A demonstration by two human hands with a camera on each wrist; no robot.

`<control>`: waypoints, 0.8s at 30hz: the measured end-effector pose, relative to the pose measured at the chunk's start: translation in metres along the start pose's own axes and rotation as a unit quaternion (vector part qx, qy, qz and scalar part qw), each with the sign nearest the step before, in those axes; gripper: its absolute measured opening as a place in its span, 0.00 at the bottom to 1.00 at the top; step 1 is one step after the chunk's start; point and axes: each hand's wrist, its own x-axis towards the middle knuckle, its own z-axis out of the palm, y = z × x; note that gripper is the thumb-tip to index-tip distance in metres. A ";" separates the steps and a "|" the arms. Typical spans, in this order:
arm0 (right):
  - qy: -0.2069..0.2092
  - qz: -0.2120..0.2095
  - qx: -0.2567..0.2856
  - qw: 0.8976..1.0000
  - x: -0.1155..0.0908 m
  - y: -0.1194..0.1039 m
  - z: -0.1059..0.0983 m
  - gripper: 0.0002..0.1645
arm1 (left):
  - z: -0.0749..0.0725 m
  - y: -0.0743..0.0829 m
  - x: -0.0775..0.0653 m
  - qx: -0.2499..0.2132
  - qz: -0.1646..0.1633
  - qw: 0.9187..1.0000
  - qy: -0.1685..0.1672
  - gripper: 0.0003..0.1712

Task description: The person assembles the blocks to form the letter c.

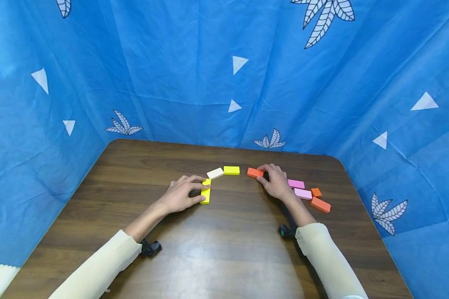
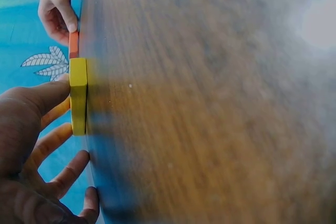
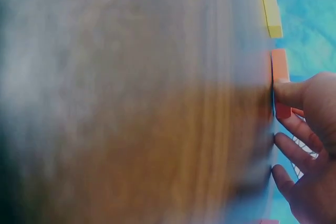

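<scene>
My left hand (image 1: pixel 180 194) pinches a yellow block (image 1: pixel 205 196) between thumb and fingers. In the left wrist view the thumb and a finger press on this yellow block (image 2: pixel 79 98), the other fingers spread apart. Just beyond it a white block (image 1: pixel 215 173) lies aslant, followed by a second yellow block (image 1: pixel 231 170). Across a small gap, my right hand (image 1: pixel 275 182) holds a red-orange block (image 1: pixel 252 172) by its right end. The right wrist view shows the thumb over the face of the red-orange block (image 3: pixel 280 64), with fingers behind it.
Right of the right hand lie two pink blocks (image 1: pixel 303 194), a small orange piece (image 1: pixel 316 192) and another red-orange block (image 1: pixel 320 204). All rest on a brown wooden table (image 1: pixel 209 249). A blue patterned curtain (image 1: pixel 172 83) rises behind and along both sides.
</scene>
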 end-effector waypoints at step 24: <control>-0.017 0.004 0.012 1.000 0.010 -0.018 0.009 0.23 | 0.000 0.001 -0.001 0.002 -0.006 1.000 0.000 0.25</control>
